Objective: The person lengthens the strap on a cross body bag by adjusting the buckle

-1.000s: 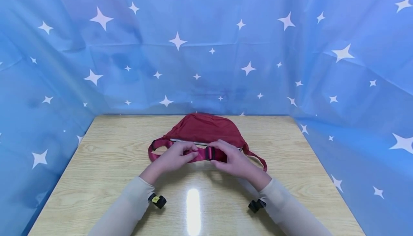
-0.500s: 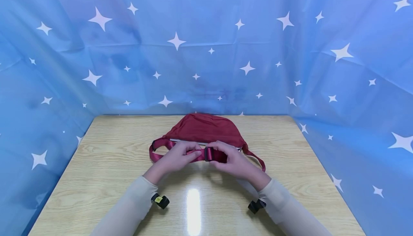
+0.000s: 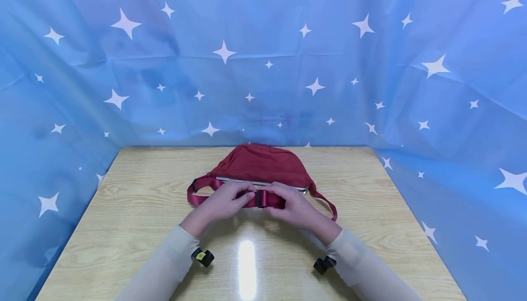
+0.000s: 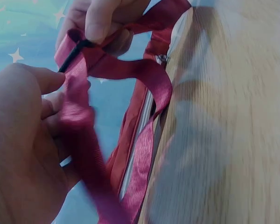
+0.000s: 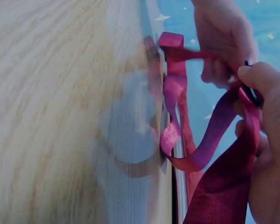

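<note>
A dark red waist bag [image 3: 263, 166] lies at the back of the table, its silver zip facing the front. Both hands hold its red webbing strap [image 4: 91, 158] raised in front of the bag. A black slider buckle [image 3: 261, 198] sits on the strap between them. My left hand [image 3: 224, 202] pinches the strap, its fingertip right at the buckle's edge in the left wrist view. From the other side my right hand [image 3: 298, 207] grips strap and buckle between thumb and fingers. Loose loops of webbing hang below the hands in the right wrist view.
The light wood table [image 3: 136, 209] is glossy, with a bright reflection near its front. Strap loops [image 3: 197, 191] stick out left of the bag, and another strap end [image 3: 327, 202] curves out on the right. A blue star-patterned cloth [image 3: 263, 26] hangs behind and at both sides.
The slider buckle has shifted left along with my right hand, closer to my left fingertips. The hands are nearer together; the bag's body stays in place.
</note>
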`<state>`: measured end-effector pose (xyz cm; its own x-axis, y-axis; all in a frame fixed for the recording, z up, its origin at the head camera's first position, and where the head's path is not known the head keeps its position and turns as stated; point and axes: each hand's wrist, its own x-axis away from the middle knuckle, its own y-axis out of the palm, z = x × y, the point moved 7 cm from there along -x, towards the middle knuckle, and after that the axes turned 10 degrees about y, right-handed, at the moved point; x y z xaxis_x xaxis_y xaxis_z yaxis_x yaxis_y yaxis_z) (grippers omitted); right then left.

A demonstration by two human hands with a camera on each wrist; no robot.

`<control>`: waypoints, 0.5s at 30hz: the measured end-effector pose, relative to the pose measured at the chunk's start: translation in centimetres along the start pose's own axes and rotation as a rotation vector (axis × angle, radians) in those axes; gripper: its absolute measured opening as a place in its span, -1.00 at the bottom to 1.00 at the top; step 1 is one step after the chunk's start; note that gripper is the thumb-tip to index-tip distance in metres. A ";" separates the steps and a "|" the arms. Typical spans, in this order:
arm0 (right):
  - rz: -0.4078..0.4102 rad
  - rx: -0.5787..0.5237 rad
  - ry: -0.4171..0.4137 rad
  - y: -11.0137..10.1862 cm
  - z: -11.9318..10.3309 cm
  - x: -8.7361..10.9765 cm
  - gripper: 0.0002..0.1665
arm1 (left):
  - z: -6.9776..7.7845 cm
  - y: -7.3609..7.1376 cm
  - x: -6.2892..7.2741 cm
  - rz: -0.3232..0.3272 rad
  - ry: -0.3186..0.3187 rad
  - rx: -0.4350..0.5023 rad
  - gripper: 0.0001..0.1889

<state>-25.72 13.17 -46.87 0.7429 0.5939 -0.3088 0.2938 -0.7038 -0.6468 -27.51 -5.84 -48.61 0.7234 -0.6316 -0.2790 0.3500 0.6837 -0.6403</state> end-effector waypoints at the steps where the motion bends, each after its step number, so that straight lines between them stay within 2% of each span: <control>1: 0.000 0.008 0.013 -0.1 0.0 0.0 -0.35 | -0.3 -0.1 0.2 0.003 -0.017 -0.021 -0.88; 4: 0.004 0.021 0.055 -0.4 0.2 0.1 -0.36 | -0.9 -0.5 0.9 0.007 -0.052 -0.062 -0.91; 6: 0.003 0.020 0.074 -0.6 0.2 0.1 -0.35 | -1.2 -0.6 1.2 0.002 -0.053 -0.069 -0.91; 11: -0.013 0.006 0.091 -0.6 0.3 0.1 -0.36 | -1.1 -0.3 1.3 -0.017 -0.023 -0.005 -0.86; 15: -0.028 -0.014 0.099 -0.4 0.6 0.1 -0.37 | -0.7 -0.1 1.0 0.000 0.010 0.052 -0.85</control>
<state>-26.11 13.75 -47.04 0.7900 0.5724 -0.2196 0.3234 -0.6934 -0.6438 -27.28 -6.80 -49.35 0.7173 -0.6352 -0.2865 0.3805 0.7015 -0.6026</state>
